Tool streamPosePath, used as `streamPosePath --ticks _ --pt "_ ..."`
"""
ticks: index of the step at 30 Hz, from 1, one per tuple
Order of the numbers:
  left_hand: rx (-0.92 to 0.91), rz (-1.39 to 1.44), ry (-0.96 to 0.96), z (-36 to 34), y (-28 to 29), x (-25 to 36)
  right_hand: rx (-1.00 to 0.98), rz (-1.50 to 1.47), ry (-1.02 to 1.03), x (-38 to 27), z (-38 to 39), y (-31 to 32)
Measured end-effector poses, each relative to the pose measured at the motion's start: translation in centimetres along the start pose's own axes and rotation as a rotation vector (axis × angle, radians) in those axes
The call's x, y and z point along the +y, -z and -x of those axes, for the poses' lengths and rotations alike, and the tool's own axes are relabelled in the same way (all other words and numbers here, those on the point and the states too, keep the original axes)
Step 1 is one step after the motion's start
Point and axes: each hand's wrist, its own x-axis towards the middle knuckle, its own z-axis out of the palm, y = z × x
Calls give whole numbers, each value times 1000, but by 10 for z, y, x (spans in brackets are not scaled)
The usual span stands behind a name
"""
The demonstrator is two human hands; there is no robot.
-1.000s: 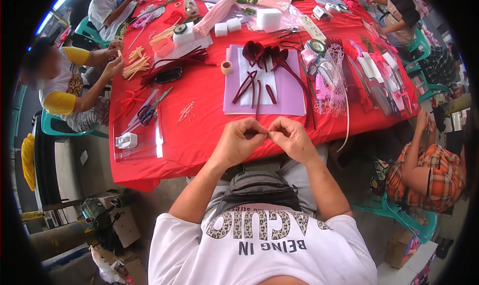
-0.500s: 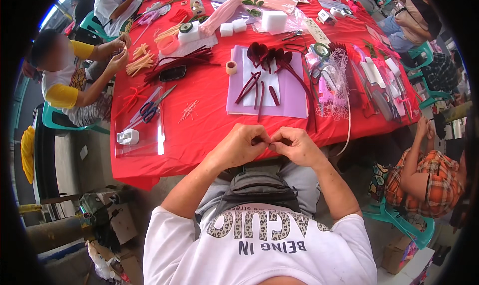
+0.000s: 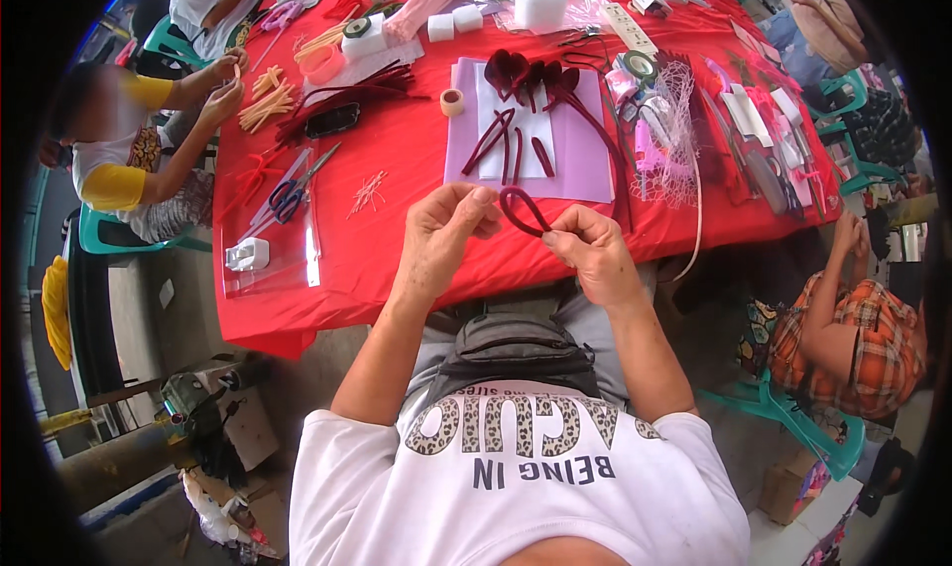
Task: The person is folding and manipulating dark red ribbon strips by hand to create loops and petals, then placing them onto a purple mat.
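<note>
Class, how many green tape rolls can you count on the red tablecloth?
2: one green roll by a white block, left of centre; a second roll near the pale netting, right. Others may be hidden.

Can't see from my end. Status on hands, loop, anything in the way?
Right hand pinches dark-red loop. Left hand beside it, contact unclear. Purple sheet beyond; nothing seen blocking the loop.

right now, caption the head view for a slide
Right hand pinching a dark red loop over a red tablecloth, left hand close beside it.
</note>
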Motion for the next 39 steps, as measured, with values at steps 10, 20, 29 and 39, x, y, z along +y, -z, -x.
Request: streamPosePath --ticks 10,20,29,39 --pt "92 -103 -34 0 -4 -5 1 33 0 7 -1 -4" --pt "311 151 -152 -11 -27 -22 178 104 242 33 -7 -20" --pt "8 405 19 -10 -17 0 87 -198 75 25 1 -14" --pt "85 -7 -60 -6 -15 0 136 -109 107 21 11 -26"
